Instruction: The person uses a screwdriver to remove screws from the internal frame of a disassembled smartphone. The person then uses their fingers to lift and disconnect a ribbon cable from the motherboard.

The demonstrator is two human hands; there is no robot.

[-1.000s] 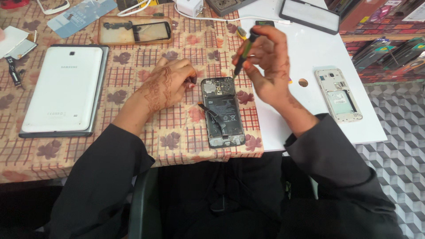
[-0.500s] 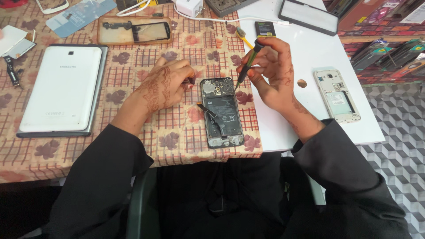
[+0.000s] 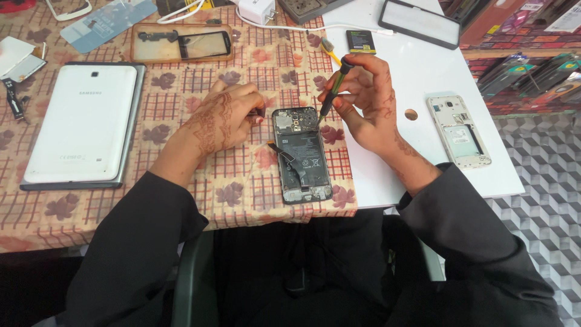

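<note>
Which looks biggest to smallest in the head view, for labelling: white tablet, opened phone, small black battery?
1. white tablet
2. opened phone
3. small black battery, though it lies farther from the camera.

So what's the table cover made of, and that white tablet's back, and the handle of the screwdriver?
The table cover looks like soft cloth or thin vinyl: a printed check and leaf pattern, matte, draping over the table edge. The white tablet back looks like smooth plastic with a slight sheen. The screwdriver in the right hand has a dark handle, probably plastic; its thin shaft looks like metal.
</note>
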